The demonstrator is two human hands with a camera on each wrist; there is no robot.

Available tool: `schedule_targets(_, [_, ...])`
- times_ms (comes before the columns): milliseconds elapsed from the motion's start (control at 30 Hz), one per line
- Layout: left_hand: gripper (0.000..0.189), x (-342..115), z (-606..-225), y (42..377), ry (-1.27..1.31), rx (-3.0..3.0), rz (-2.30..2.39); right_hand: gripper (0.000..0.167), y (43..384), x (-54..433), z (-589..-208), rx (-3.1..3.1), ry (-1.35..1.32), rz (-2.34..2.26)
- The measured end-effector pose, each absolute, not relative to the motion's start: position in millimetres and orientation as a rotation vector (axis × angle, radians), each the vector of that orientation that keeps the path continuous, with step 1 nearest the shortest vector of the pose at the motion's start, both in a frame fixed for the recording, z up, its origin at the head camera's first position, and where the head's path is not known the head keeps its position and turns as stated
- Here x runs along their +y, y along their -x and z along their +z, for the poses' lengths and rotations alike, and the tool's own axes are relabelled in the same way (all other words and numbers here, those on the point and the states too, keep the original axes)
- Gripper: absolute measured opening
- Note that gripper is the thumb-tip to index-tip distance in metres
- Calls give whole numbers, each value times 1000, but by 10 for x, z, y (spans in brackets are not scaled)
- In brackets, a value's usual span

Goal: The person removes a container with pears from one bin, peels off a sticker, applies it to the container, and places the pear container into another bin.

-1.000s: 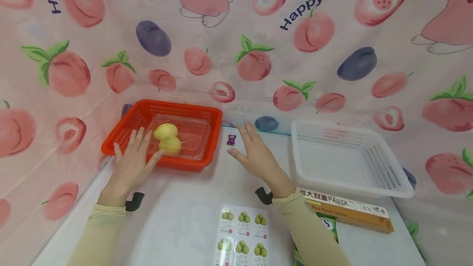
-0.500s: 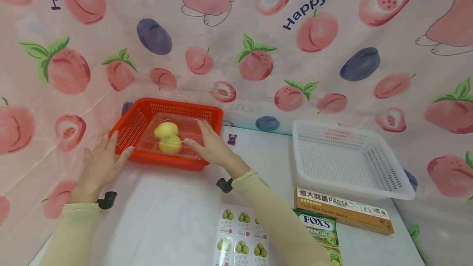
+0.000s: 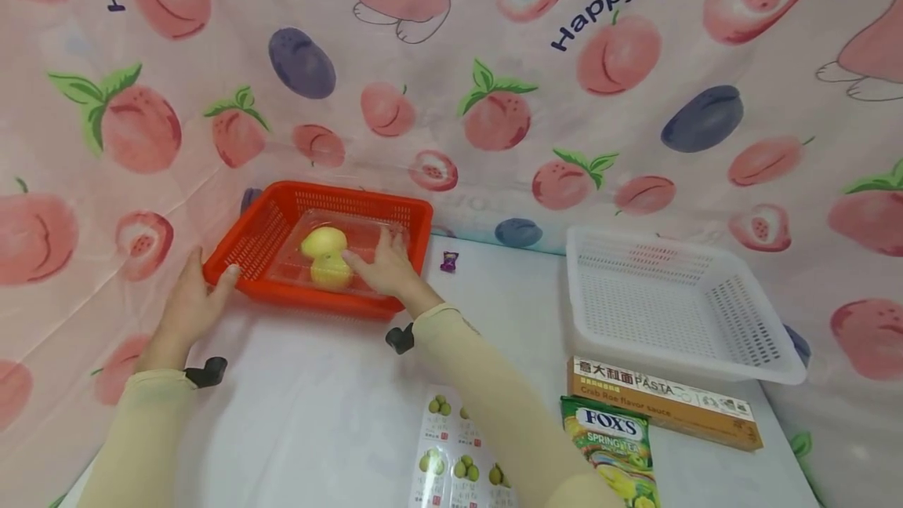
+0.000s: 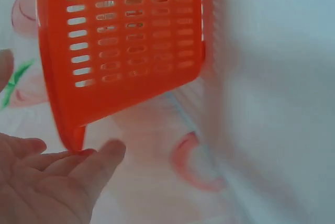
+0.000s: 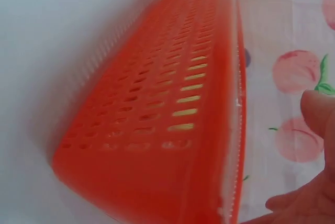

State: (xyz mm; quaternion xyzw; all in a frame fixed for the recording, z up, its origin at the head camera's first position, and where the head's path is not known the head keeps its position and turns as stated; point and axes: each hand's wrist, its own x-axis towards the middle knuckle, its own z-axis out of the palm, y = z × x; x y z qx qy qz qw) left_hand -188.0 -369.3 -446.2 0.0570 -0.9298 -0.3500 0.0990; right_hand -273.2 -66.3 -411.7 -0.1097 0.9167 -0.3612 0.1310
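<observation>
The right hand (image 3: 386, 265) has moved over the clear plastic box (image 3: 363, 234) in the red slotted plastic basket (image 3: 282, 291), at the white tabletop's (image 3: 303, 382) far-left corner; the left hand (image 3: 192, 300) to its near-left rim. Both, spread wide, now bracket it.

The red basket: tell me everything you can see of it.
The red basket looks like plastic, with slotted walls and a smooth rim. It stands upright on the white table, holding a clear tray with two yellow fruits. The left hand touches its near left corner; the right hand is over its right side, contact unclear.
</observation>
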Motion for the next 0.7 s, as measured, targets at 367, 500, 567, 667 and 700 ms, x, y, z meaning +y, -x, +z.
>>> schedule_targets(367, [87,-3704,-4611,1993,-345,-2539,-1603,102,2827,-819,-4167,2684,112,-990])
schedule_targets(500, [83,-3687,-4671,2034,-353,-2407,-1806,100,2853,-843,-4166,2658,34,-1007])
schedule_targets(567, [82,-3685,-4691,2044,-330,-2296,-1956,100,2866,-851,-4174,2637,-15,-1014])
schedule_targets(667, [84,-3698,-4702,2037,-302,-2130,-2154,98,2884,-863,-4183,2621,-66,-1029])
schedule_targets(700, [86,-3703,-4700,2035,-298,-2077,-2214,97,2891,-866,-4191,2627,-73,-1028])
